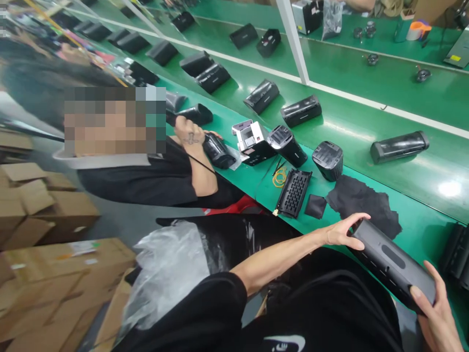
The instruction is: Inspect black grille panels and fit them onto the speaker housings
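Observation:
I hold a long black speaker body (pixel 392 261) over my lap at the edge of the green workbench (pixel 421 230). My left hand (pixel 342 231) cups its near end with fingers curled over the top. My right hand (pixel 434 313) grips the other end, thumb pressed on the housing. Just beyond the speaker lie black cloth pieces (pixel 362 203), a small black square patch (pixel 315 206) and a black perforated grille (pixel 293 192).
A co-worker sits to my left, a hand (pixel 189 131) on a black speaker part (pixel 218 150). Several black housings ride the green conveyor (pixel 366 83). An upright black unit (pixel 328 160) and yellow rubber bands (pixel 279 177) lie on the bench. Cardboard boxes (pixel 44 254) and a plastic bag (pixel 168 269) stand at left.

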{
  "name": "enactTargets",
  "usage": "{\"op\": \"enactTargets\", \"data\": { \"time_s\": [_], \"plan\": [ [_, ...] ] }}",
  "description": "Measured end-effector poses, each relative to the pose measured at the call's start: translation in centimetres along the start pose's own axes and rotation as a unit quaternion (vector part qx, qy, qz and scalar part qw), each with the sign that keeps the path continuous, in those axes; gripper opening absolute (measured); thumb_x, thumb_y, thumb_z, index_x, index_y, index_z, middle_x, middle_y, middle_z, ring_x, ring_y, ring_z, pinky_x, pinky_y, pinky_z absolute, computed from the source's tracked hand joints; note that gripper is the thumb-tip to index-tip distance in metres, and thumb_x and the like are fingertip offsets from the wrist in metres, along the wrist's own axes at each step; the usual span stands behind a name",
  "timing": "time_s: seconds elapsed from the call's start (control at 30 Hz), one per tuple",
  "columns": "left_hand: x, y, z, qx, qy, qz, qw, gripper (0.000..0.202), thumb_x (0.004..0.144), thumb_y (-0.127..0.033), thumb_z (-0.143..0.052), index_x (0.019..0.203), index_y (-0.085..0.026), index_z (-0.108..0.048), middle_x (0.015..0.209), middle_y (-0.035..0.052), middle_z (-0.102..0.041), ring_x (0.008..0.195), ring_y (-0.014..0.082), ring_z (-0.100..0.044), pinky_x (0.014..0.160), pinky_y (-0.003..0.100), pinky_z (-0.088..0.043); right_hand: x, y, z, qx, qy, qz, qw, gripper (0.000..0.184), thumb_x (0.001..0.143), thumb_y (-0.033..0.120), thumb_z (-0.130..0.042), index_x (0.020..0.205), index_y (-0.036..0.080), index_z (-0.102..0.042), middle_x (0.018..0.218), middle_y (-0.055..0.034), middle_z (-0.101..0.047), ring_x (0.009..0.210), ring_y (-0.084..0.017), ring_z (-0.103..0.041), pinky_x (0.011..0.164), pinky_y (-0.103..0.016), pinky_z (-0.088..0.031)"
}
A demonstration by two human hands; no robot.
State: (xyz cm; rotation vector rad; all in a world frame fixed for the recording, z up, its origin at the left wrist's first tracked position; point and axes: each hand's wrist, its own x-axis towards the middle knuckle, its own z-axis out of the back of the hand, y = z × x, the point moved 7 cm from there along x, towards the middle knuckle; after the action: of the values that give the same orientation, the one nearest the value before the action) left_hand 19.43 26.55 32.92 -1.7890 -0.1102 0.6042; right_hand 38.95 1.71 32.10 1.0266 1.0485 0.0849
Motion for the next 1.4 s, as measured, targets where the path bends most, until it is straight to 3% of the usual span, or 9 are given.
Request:
{"op": "enactTargets", "data": {
  "time_s": [0.1, 0.2, 0.3, 0.4, 0.67, 0.83, 0.97, 1.13, 1.4],
  "plan": [
    [0.9, 0.7, 0.4, -0.021, -0.049, -0.014, 0.998, 0.099, 0.067, -0.054, -0.089, 0.154, -0.025, -0.053, 0.144, 0.0102, -0.061, 0.129, 0.0336, -0.058, 0.11, 0.044, -0.047, 0.0, 0.6, -0.4, 0.014, -0.052, 0.032, 0.998, 0.1, 0.064, 0.059, -0.094, 0.151, 0.033, -0.053, 0.143, -0.0053, -0.059, 0.122, -0.029, -0.063, 0.099, -0.037, -0.055],
    [2.3, 2.3, 0.8, -0.019, -0.076, 0.055, 0.995, 0.091, 0.075, -0.062, -0.083, 0.152, -0.023, -0.055, 0.149, 0.0122, -0.061, 0.139, 0.0364, -0.055, 0.12, 0.05, -0.04, 1.1, -0.3, -1.6, 0.064, -0.043, -0.05, 0.996, 0.091, 0.065, 0.06, -0.093, 0.144, 0.03, -0.058, 0.129, -0.0049, -0.067, 0.106, -0.027, -0.068, 0.091, -0.039, -0.059],
    [2.8, 3.2, 0.4, -0.046, -0.029, 0.115, 0.992, 0.107, 0.072, -0.066, -0.085, 0.161, -0.023, -0.046, 0.162, 0.0148, -0.05, 0.15, 0.0385, -0.047, 0.125, 0.053, -0.036, 1.9, -1.9, -2.0, 0.124, -0.014, -0.168, 0.978, 0.079, 0.061, 0.058, -0.095, 0.126, 0.024, -0.065, 0.109, -0.0056, -0.074, 0.089, -0.028, -0.071, 0.08, -0.046, -0.062],
    [2.3, 1.9, -0.1, -0.047, 0.003, 0.05, 0.998, 0.125, 0.063, -0.057, -0.095, 0.168, -0.027, -0.035, 0.167, 0.0138, -0.044, 0.153, 0.0374, -0.043, 0.127, 0.051, -0.034, 1.9, -2.7, -1.4, 0.184, -0.017, -0.206, 0.961, 0.064, 0.063, 0.054, -0.094, 0.113, 0.023, -0.067, 0.103, -0.0067, -0.076, 0.084, -0.029, -0.072, 0.073, -0.049, -0.063],
    [1.5, -0.3, -0.6, 0.084, -0.035, -0.016, 0.996, 0.117, 0.069, -0.058, -0.09, 0.167, -0.023, -0.038, 0.146, 0.0166, -0.056, 0.136, 0.0379, -0.055, 0.12, 0.053, -0.041, 0.9, -3.1, -1.2, 0.212, -0.014, -0.166, 0.963, 0.059, 0.073, 0.057, -0.088, 0.12, 0.026, -0.07, 0.116, -0.0087, -0.077, 0.09, -0.032, -0.074, 0.073, -0.052, -0.064],
    [2.0, 0.1, -1.1, 0.01, -0.013, -0.001, 1.0, 0.116, 0.067, -0.054, -0.092, 0.167, -0.026, -0.038, 0.165, 0.0133, -0.043, 0.152, 0.0376, -0.043, 0.128, 0.05, -0.033, 0.9, -2.1, -0.7, 0.14, -0.013, -0.074, 0.987, 0.071, 0.077, 0.062, -0.084, 0.137, 0.029, -0.063, 0.126, -0.0073, -0.073, 0.11, -0.032, -0.07, 0.094, -0.05, -0.059],
    [2.6, 0.0, -1.0, -0.053, -0.083, -0.028, 0.995, 0.109, 0.065, -0.053, -0.093, 0.16, -0.024, -0.05, 0.157, 0.014, -0.052, 0.144, 0.0382, -0.05, 0.125, 0.05, -0.036, 1.7, -2.1, 0.1, 0.116, -0.033, -0.039, 0.992, 0.082, 0.068, 0.062, -0.089, 0.137, 0.028, -0.06, 0.12, -0.0061, -0.073, 0.108, -0.031, -0.069, 0.092, -0.043, -0.058],
    [3.6, 0.0, -0.9, -0.071, -0.051, -0.025, 0.996, 0.105, 0.064, -0.048, -0.095, 0.159, -0.031, -0.052, 0.149, 0.0087, -0.057, 0.139, 0.0352, -0.052, 0.122, 0.05, -0.038, 3.2, -1.8, 1.3, 0.016, -0.05, 0.001, 0.999, 0.087, 0.066, 0.078, -0.081, 0.138, 0.035, -0.058, 0.121, -0.0075, -0.07, 0.112, -0.041, -0.068, 0.082, -0.054, -0.061],
    [7.0, 1.2, 1.4, -0.177, -0.102, -0.015, 0.979, 0.094, 0.059, -0.045, -0.097, 0.146, -0.027, -0.067, 0.131, 0.0069, -0.069, 0.131, 0.0338, -0.057, 0.122, 0.05, -0.035, 2.9, 0.1, 0.5, -0.068, -0.043, 0.052, 0.995, 0.099, 0.062, 0.069, -0.089, 0.145, 0.028, -0.055, 0.135, -0.0088, -0.065, 0.129, -0.041, -0.059, 0.101, -0.05, -0.055]
  ]
}}
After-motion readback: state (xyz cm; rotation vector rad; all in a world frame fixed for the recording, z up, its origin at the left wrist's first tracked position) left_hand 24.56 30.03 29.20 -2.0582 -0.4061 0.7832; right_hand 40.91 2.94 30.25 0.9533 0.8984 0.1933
